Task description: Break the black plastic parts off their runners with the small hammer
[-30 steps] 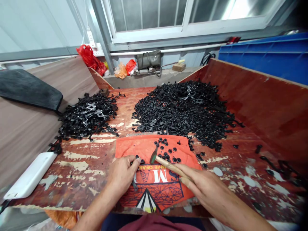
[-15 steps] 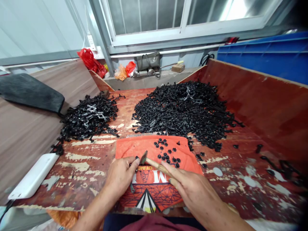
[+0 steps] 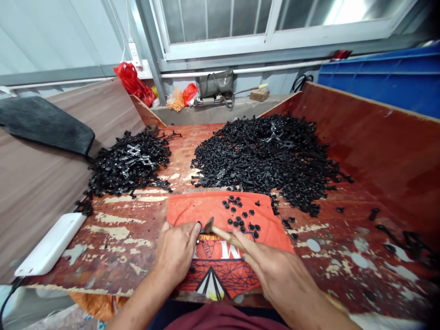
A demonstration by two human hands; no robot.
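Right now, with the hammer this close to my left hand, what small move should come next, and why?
I'd probably lift the hammer slightly with the right hand and check its line first. Its head sits close beside the left hand, which seems to hold a small black part over the orange cloth, so a stray tap could catch a finger.

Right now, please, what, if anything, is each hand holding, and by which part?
Right hand: hammer, by its wooden handle. Left hand: apparently a black part, hold point hidden.
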